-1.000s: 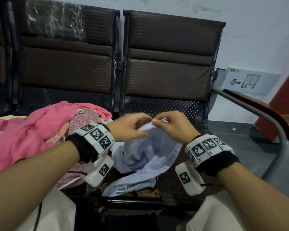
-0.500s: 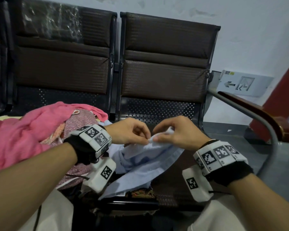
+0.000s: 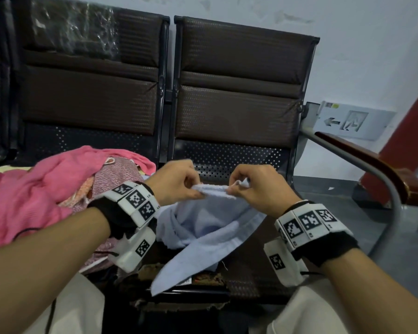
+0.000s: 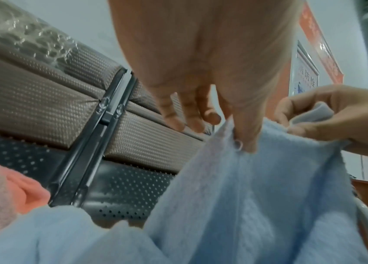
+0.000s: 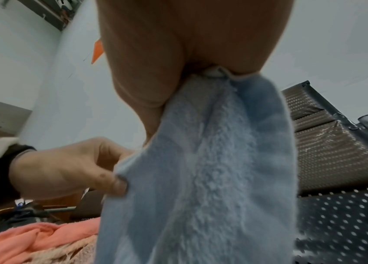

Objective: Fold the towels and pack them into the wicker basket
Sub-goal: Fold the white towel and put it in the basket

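While raised, left hand (image 3: 176, 182) and right hand (image 3: 256, 186) pinch blue towel (image 3: 210, 227).

1. Dim, even indoor light; the white wall (image 3: 360, 56) is the brightest area.
2. Glare glints on plastic wrap (image 3: 73, 32) left of that wall.
3. Wrist views are soft, curving at their edges.

Your left hand (image 3: 176, 182) and right hand (image 3: 258, 186) are holding the towel (image 3: 210, 227) above the seat (image 3: 251, 268), the clothes pile (image 3: 34, 196) lying left of the towel.
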### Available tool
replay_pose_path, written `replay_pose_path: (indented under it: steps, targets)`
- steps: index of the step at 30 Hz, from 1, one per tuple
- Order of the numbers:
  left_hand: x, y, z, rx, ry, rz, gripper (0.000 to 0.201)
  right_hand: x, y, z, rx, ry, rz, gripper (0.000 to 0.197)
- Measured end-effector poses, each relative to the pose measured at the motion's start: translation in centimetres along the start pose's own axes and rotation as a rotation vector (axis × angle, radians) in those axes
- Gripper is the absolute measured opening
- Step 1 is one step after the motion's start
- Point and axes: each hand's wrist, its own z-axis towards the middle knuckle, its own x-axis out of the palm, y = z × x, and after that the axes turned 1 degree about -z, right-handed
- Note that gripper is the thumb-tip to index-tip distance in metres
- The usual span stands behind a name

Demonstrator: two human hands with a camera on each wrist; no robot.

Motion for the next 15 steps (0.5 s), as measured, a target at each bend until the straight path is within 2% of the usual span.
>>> replay_pose_path:
  steps: [2,4,8,11,15]
  targets:
    - [-0.5,0.0,0.0,0.033,-0.164,-0.060,0.028,0.3,0.0,-0.1,0.025,0.023,-0.015,0.014]
    - [-0.3,-0.2,0.0,0.054,-0.211,-0.111,0.037,0.5,0.0,-0.1,0.046,0.020,-0.021,0.017]
    - [0.4,-0.6,0.1,0.019,-0.080,-0.159,0.037,0.3,-0.7,0.1,0.162,-0.133,0.088,0.015]
    - [0.1,-0.2,0.1,-0.045,-0.001,-0.150,0.029,0.0,-1.3,0.4,0.297,-0.305,0.215,0.021]
    - [-1.2,1.4,0.0,-0.167,-0.028,-0.096,0.035,-0.6,-2.4,0.8,0.418,-0.516,0.273,0.028]
